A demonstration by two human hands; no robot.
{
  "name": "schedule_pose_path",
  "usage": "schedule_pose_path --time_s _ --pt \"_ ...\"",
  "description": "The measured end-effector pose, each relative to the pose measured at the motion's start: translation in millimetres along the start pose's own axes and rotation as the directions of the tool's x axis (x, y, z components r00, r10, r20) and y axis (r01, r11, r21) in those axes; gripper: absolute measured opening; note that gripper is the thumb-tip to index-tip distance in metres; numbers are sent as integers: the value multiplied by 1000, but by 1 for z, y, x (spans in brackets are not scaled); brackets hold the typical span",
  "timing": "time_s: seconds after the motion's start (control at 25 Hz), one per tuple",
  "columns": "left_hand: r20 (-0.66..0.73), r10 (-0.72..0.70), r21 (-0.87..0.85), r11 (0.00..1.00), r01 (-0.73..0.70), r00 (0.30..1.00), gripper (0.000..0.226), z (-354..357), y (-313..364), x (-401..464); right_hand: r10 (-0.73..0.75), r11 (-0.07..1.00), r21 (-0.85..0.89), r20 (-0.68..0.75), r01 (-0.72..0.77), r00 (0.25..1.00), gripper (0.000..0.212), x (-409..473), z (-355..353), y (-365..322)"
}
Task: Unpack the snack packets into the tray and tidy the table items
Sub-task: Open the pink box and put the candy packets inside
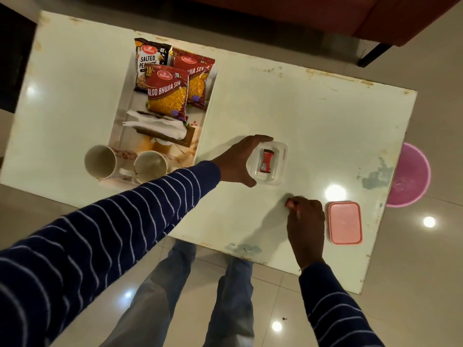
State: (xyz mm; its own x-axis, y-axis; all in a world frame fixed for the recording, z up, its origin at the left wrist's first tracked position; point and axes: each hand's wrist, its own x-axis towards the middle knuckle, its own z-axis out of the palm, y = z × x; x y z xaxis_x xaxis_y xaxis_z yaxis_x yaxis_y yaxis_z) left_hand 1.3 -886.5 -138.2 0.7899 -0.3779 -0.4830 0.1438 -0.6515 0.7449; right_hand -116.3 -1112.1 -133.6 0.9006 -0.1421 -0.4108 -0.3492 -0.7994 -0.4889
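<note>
gripping a clear box (269, 164) on the worn white table (300, 116), left hand (238, 161); right hand (304, 221) pinches a red packet (290, 203).

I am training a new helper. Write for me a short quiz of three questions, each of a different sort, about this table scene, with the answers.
1. True or false: the clear container already holds a small red sachet.
2. Which hand grips the clear container? A) left hand B) right hand C) neither
3. Fill in: the two mugs lie on their ____ at the near end of the tray.

Key
1. True.
2. A. The right hand pinches a small red item on the table, beside the pink lid.
3. Sides.
</note>
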Motion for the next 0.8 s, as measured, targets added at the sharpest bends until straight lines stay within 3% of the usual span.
schedule_pose_path --time_s 0.12,0.28,0.6,0.8 --pt "-5 -1 1 1000 1 1000 114 0 1 0 17 991 135 -158 4 987 18 10 -10 -15" --pt "-20 -6 -1 1000 6 1000 114 1 4 0 -51 953 267 -325 144 944 10 26 -25 -56" --pt "-38 15 67 998 -13 999 120 9 -2 -5 -119 921 341 -210 186 971 12 47 -12 -103" --pt "-58 14 38 999 -12 998 126 13 -6 -4 11 932 355 -224 71 975 21 51 -17 -88"
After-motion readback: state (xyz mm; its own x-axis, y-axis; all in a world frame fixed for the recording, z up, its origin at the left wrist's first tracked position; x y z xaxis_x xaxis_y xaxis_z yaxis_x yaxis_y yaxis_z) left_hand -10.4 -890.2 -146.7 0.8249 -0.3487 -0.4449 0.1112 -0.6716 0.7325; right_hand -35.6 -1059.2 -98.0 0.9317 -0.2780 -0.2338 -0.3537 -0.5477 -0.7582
